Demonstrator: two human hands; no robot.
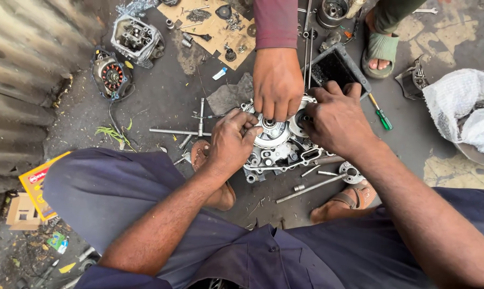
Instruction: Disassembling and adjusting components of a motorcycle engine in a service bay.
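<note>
A silver engine crankcase (285, 155) with a round clutch assembly (269, 135) lies on the dark ground between my feet. My left hand (231, 143) grips the left rim of the clutch, fingers curled on it. On the case's right side, over a round gear opening, my right hand (335, 124) presses down. A co-worker's hand (277, 83) in a maroon sleeve reaches in from above and touches the top of the clutch.
A black tray (338, 67) sits behind the case, with a green-handled screwdriver (382, 116) beside it. Long bolts and rods (306, 188) lie about. A stator cover (111, 75), a cylinder head (137, 38), cardboard with small parts (210, 27) and a white sack (464, 107) surround the spot.
</note>
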